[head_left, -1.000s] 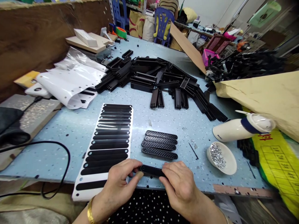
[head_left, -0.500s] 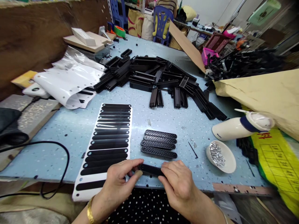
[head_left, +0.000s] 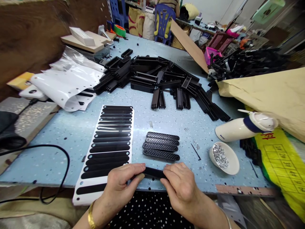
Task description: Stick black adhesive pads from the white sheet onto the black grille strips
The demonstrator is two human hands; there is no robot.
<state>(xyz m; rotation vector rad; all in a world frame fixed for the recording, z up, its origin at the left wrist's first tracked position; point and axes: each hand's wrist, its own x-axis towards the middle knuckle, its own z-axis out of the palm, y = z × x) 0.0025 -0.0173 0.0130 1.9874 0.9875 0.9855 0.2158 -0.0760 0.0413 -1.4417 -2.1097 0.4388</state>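
Observation:
A narrow black bar with rounded ends (head_left: 154, 172) is held level between my two hands at the table's front edge. My left hand (head_left: 124, 181) pinches its left end between thumb and fingers. Around the right end, the fingers and thumb of my right hand (head_left: 182, 183) are closed. Beyond the bar lie several black bars with a diamond-textured face (head_left: 161, 146), side by side. To the left, partly behind my left hand, is a white sheet of black strip stickers (head_left: 94, 187), some strips having a hole at one end.
A heap of black slotted bars (head_left: 147, 68) spans the back. At right are a white bowl (head_left: 234, 162) of small silvery pieces, a white bottle (head_left: 230, 130) on its side and a hex key (head_left: 195, 152). Plastic sheeting (head_left: 60, 82) and a cable (head_left: 68, 159) are at left.
My left fingers have shifted onto the bar's left end, covering the round end that showed before. My right hand keeps its grip. The whole view has shifted slightly.

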